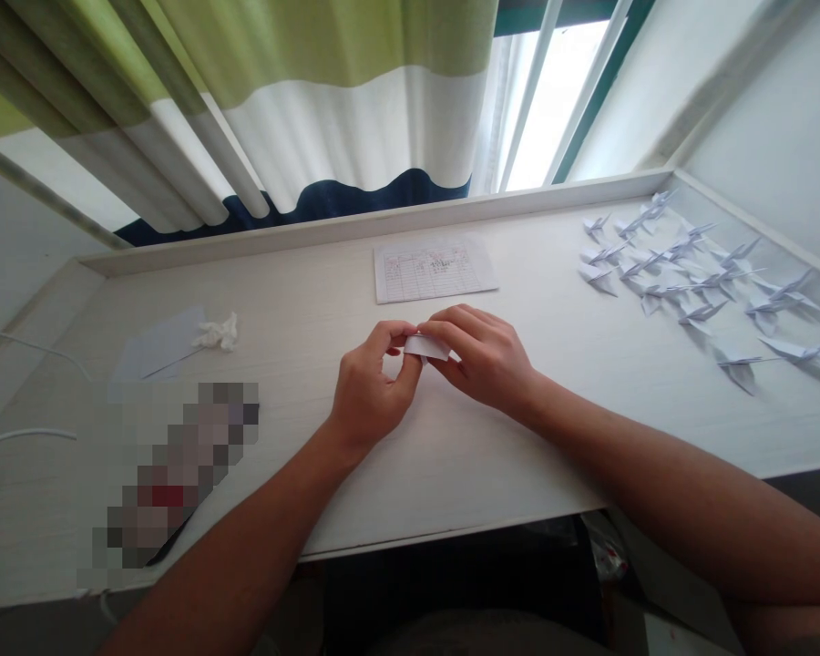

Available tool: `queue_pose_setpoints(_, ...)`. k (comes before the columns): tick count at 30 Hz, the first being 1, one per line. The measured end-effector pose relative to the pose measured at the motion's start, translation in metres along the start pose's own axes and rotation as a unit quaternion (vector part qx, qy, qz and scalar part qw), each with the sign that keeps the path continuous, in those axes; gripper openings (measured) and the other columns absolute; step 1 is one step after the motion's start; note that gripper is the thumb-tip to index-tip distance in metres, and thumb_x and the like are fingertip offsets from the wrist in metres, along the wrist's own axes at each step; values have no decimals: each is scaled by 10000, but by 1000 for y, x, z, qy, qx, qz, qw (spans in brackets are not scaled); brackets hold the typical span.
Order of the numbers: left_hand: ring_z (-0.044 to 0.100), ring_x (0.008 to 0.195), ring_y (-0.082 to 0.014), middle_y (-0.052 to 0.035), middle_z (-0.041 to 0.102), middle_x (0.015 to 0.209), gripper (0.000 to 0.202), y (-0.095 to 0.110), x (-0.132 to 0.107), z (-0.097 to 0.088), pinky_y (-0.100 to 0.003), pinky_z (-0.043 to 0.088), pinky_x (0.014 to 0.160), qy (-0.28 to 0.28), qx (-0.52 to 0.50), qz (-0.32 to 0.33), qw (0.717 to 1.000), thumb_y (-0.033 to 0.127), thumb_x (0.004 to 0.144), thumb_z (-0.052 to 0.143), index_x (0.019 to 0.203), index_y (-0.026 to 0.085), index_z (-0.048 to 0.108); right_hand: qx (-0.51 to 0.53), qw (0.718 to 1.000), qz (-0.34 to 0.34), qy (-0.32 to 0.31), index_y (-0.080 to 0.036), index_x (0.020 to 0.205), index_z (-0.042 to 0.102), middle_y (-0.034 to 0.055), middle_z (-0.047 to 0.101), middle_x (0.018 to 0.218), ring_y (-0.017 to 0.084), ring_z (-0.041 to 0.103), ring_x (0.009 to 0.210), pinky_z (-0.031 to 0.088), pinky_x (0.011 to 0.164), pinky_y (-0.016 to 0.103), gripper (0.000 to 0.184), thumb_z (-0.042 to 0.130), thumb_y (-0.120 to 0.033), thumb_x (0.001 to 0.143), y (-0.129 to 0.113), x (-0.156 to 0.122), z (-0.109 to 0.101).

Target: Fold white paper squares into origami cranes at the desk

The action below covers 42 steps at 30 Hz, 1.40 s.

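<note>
As the view looks forward and down, a white wood-grain desk fills the middle of the picture, and it has a raised rim along the far side, below a green, white and navy curtain. On the right part of the desk lie many white paper cranes in loose rows, well apart from the hands. Near the far rim lies a ruled paper sheet with small handwriting. At the left is a pale sheet of paper with a crumpled tissue touching it, and beside them is a blurred object, too pixelated to tell. In the middle, just nearer than the ruled sheet, is a small folded white paper. Its long axis goes across the view from left to right, and the right end sits a little lower. The left hand and the right hand hold it from both ends in a narrow pinch, close together.
</note>
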State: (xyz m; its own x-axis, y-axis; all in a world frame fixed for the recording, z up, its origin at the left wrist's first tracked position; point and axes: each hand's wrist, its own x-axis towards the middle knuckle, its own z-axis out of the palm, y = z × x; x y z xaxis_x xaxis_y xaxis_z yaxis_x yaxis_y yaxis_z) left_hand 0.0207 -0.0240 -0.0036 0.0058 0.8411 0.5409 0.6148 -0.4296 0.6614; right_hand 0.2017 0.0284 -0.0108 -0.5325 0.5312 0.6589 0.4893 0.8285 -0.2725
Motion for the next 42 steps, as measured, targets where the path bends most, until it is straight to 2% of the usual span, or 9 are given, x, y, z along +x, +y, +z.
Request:
queue_pose_setpoints(12,727,733,-168,6,757,814,117,2,2,-4,-304,602,706,-32,-50,-68,996,295,923,710,993,247,630,16,1000,21,-4,-210,1067,694,91,818,957,212,722,823,525,768,352,194,518,-282,1105,1,-2,2)
queue_pose_setpoints(18,759,765,-185,-12,785,835,80,0,4,-3,-309,611,692,-53,-106,-115,986,283,913,699,886,232,643,83,990,117,-6,-222,1137,674,60,816,987,198,721,813,505,715,314,135,606,-287,1040,0,-4,6)
queue_pose_setpoints(21,757,748,-192,-14,773,790,123,-4,5,-2,-315,611,684,-60,-149,-156,975,308,908,708,848,226,639,135,976,169,-22,-221,1053,683,30,794,903,172,684,726,488,686,304,111,673,-314,994,0,-3,7)
queue_pose_setpoints(25,763,803,-193,-30,774,837,191,-8,8,0,-346,646,767,-85,-256,-197,943,397,957,673,896,219,646,180,959,217,-40,-213,876,683,12,749,780,164,646,694,477,669,310,147,647,-299,991,-1,1,3)
queue_pose_setpoints(28,771,873,-197,-37,762,920,294,-10,10,2,-379,663,817,-100,-312,-224,918,505,1024,580,934,228,619,213,951,221,-31,-209,866,692,19,751,807,167,643,732,491,695,319,165,629,-279,1001,-2,3,0)
queue_pose_setpoints(31,763,901,-188,-17,741,944,292,-11,11,5,-376,657,839,-103,-356,-246,895,508,1022,625,923,239,573,241,950,198,4,-208,863,699,34,743,881,180,654,820,518,776,344,149,643,-247,995,-3,5,0)
queue_pose_setpoints(38,745,1060,-223,-96,782,1112,264,1,14,2,-399,620,990,-130,-520,-357,765,447,1023,648,1046,185,675,297,929,211,66,-218,750,651,23,650,912,194,630,862,530,793,374,217,750,-280,933,-1,4,6)
queue_pose_setpoints(40,740,1092,-233,-110,784,1166,324,3,14,1,-409,609,1021,-131,-534,-363,752,483,1008,675,1093,172,704,283,931,219,76,-218,733,632,12,643,870,186,613,829,511,788,373,225,754,-260,917,-1,5,5)
queue_pose_setpoints(42,735,1112,-237,-106,781,1208,369,2,13,1,-421,601,1039,-126,-528,-347,765,523,983,709,1111,177,721,269,934,221,84,-221,723,612,2,636,819,180,598,800,495,760,362,230,740,-242,913,-1,5,4)
